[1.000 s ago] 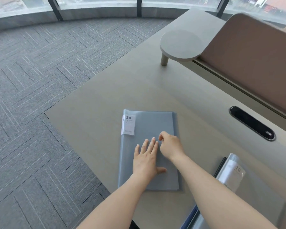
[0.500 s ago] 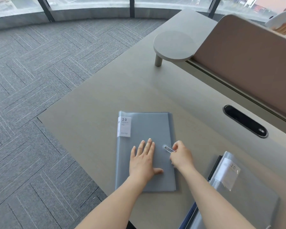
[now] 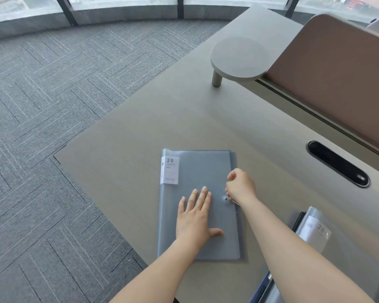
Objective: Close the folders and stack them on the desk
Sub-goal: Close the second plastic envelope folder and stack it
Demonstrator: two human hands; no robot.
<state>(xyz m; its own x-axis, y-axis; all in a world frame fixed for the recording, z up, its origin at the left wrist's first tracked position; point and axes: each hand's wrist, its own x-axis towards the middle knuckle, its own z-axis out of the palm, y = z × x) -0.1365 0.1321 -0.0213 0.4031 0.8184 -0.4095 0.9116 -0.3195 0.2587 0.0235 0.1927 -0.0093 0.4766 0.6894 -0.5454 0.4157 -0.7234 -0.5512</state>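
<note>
In the head view, a closed grey pocket folder (image 3: 197, 204) is lying flat on the surface (image 3: 184, 119), towards six o'clock of the frame. It is being pinned by the left hand (image 3: 196, 224), laid open and flat on the cover with nothing gripped, probably so that the cover is kept from springing up. At about three o'clock of that hand, the right hand (image 3: 241, 185) is curled at the folder's opening edge; its grip is pinched on a thin closure cord (image 3: 234, 201) beside a small round button (image 3: 225, 199), apparently to fasten the cover. A second folder (image 3: 315, 232) with a white label is lying at four o'clock, well apart, part-hidden by the right forearm; whether it is closed cannot be told. Stacking is judged as not yet begun.
</note>
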